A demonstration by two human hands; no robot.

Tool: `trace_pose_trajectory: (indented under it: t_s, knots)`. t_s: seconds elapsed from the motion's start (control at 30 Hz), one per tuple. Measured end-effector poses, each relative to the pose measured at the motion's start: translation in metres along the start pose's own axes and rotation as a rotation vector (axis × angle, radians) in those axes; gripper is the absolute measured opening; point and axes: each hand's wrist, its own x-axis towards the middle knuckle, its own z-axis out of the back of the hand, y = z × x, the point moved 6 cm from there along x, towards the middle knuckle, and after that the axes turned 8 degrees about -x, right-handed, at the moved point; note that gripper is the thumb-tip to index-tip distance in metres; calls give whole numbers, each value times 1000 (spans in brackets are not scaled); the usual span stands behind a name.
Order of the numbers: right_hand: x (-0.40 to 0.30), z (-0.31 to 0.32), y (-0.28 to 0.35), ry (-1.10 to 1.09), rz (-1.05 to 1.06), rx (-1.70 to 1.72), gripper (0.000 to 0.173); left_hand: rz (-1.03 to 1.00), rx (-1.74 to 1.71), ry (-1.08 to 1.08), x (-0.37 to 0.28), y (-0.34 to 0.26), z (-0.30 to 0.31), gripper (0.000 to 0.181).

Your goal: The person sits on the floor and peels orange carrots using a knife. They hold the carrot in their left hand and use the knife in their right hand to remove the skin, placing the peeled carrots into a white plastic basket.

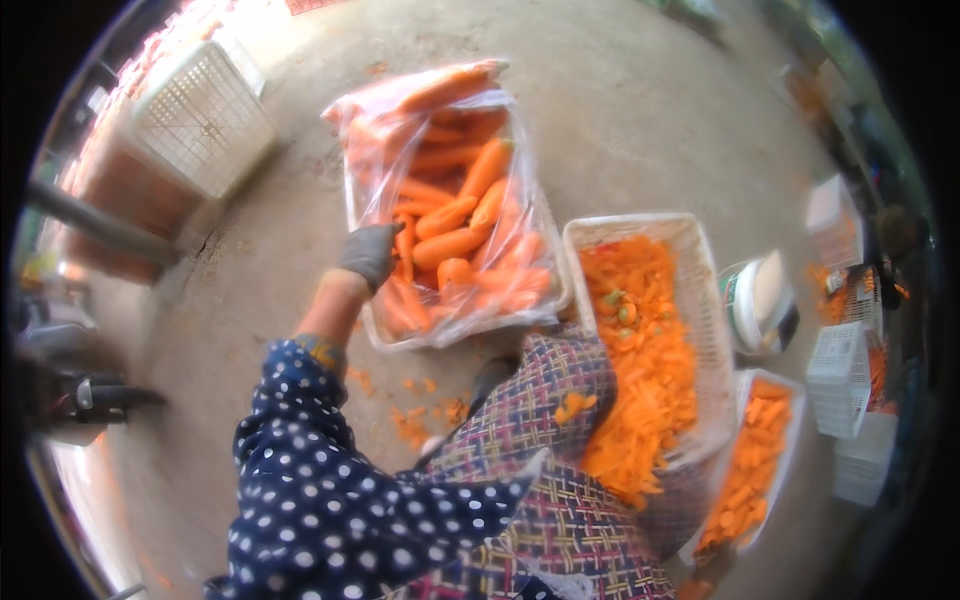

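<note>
My left hand (369,255), in a grey glove, reaches over the left side of a crate (562,289) lined with a clear plastic bag (401,169). Its fingertips touch a slim carrot (406,247); blur hides whether they close around it. Whole carrots (450,244) fill the bag. To the right, a long crate (637,221) holds a heap of orange peelings (649,375) with some cut carrot ends. A narrow white crate (796,401) beside it holds peeled carrots (750,465). At its near end a blurred dark shape seems to be my right hand (716,561); its grip is unclear.
A white bucket (754,304) stands right of the peelings. Stacked crates (206,124) are at upper left, and more white crates (840,375) line the far right. A dark pole (105,221) juts in at left. Orange scraps (412,420) lie on the concrete floor (622,120).
</note>
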Motion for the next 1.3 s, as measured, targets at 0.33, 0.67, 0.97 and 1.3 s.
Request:
trace_pose_trajectory:
  t_s: [0.33,0.67,0.97,1.3]
  knots:
    - [-13,-38,16,-16,188,-111,21,-92,520,-81,44,78,-83,26]
    - [12,-39,-2,159,61,66,44,-135,-42,-145,28,-10,-23,31]
    - [-58,-71,42,13,80,80,24,326,615,378,56,-6,-92,28]
    - [-62,-99,80,-95,117,189,16,-2,227,133,43,-24,21,25]
